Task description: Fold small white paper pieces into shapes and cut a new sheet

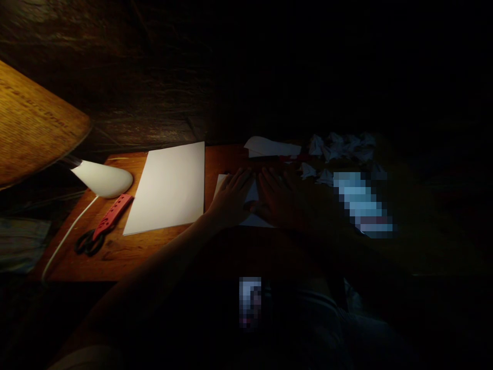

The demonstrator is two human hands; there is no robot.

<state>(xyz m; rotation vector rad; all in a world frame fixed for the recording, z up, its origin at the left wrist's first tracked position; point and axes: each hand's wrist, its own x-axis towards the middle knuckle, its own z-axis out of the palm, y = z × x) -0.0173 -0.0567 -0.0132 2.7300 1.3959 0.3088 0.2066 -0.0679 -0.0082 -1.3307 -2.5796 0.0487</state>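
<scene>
My left hand (232, 198) lies flat on a small white sheet of paper (257, 220), fingers stretched out and pointing away from me. Beside it, my right hand (278, 203) also rests flat on the sheet with its fingers extended, mostly in shadow. The two hands nearly meet at the fingertips and thumbs, and they cover much of the sheet. Just beyond the fingers is a white paper piece (271, 147) with a curved edge. A dark, slim object with a reddish end (265, 158) lies along its near side; its kind is unclear in the dim light.
Larger white paper (169, 190) lies to the left on the wooden table (127, 249). Scissors with black handles (89, 242) and a pink cover lie near the lamp (103, 180). Several folded white paper shapes (335, 146) stand back right, near a blurred-out bright patch (362, 203).
</scene>
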